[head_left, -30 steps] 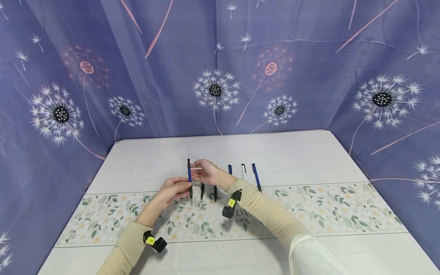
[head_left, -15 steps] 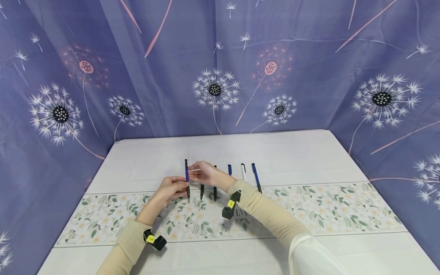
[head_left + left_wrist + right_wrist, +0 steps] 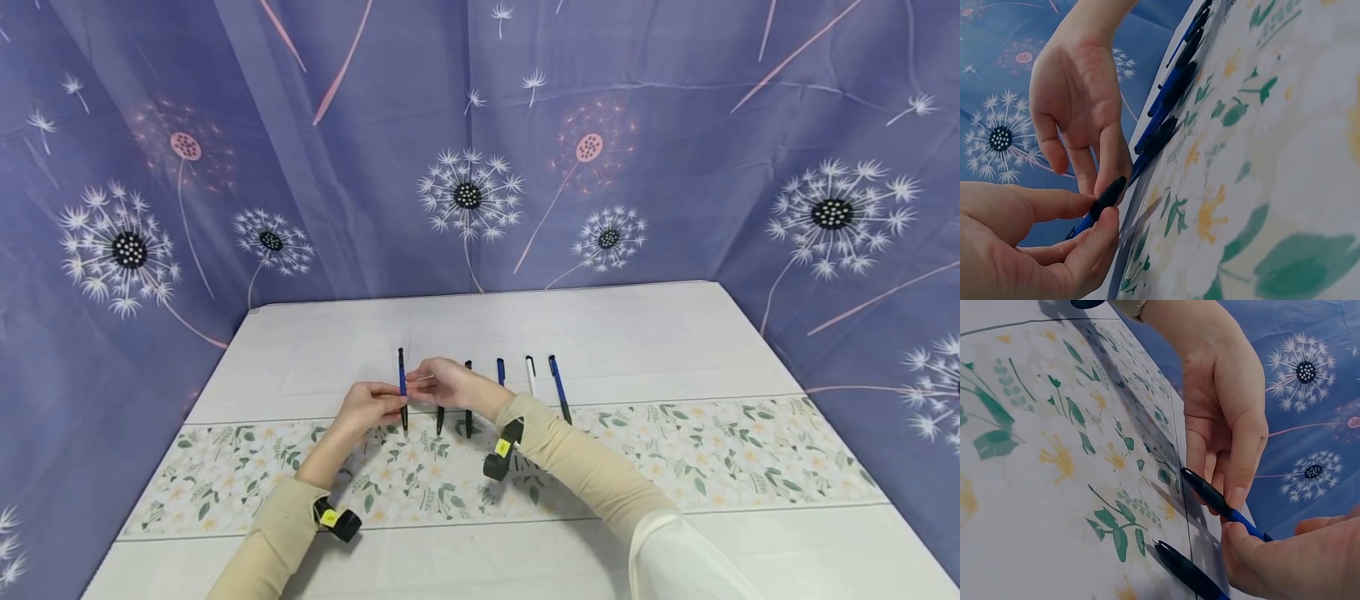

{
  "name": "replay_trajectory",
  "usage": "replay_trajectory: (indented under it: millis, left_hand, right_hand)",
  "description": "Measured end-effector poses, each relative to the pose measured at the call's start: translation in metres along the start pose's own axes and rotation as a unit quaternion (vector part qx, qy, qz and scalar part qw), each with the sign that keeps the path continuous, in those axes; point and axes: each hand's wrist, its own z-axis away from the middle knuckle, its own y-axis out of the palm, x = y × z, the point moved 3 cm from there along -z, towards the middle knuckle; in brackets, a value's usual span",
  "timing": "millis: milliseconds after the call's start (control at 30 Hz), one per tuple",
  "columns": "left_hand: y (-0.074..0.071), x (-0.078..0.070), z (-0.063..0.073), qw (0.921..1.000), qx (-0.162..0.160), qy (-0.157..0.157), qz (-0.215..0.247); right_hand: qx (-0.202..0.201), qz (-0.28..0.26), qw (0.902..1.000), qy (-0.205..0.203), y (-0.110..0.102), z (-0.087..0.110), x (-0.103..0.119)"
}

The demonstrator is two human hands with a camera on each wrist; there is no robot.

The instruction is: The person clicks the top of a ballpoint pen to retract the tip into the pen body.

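Observation:
My left hand point(image 3: 367, 407) pinches a blue pen point(image 3: 402, 379) between thumb and fingers. The black grip end point(image 3: 1110, 195) points toward me and the black push-button end points to the back. To its right is my right hand point(image 3: 447, 383), palm toward the pen, its fingers loosely extended and fingertips right at the blue barrel. In the right wrist view the held pen point(image 3: 1210, 494) crosses between both hands. A second pen point(image 3: 1188, 569) lies beside it, its black grip showing; my right hand hides its upper part in the head view.
Rightward the row continues with a black-gripped pen point(image 3: 468, 421), a blue pen point(image 3: 501, 369), a white pen point(image 3: 532, 375) and another blue pen point(image 3: 560, 387). A floral strip point(image 3: 712, 467) crosses the white table point(image 3: 637, 333). Patterned curtains point(image 3: 360, 167) surround the back and sides.
The pen in my left hand has shifted slightly left, away from the other pens. My right hand has followed it a little leftward. The other pens lie as before.

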Motion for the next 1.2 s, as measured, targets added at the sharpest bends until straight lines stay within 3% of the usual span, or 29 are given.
replay_trajectory:
  millis: [300, 667, 1033, 1200]
  left_hand:
    - [-0.0006, 0.0012, -0.0037, 0.9986, -0.024, -0.008, -0.046]
    - [0.0016, 0.0004, -0.0034, 0.9953, -0.028, 0.01, -0.092]
    - [0.0039, -0.003, -0.0032, 0.9846, -0.059, 0.008, -0.165]
    - [0.004, -0.0016, -0.0041, 0.9834, -0.064, 0.007, -0.169]
  right_hand:
    - [0.016, 0.025, 0.9995, 0.01, -0.0007, 0.0019, -0.0033]
    - [0.014, 0.046, 0.9987, 0.014, -0.0004, 0.0027, -0.0045]
    - [0.017, 0.051, 0.9983, 0.024, -0.0021, 0.0014, -0.0061]
    - [0.014, 0.049, 0.9985, 0.022, -0.0028, 0.0022, -0.0052]
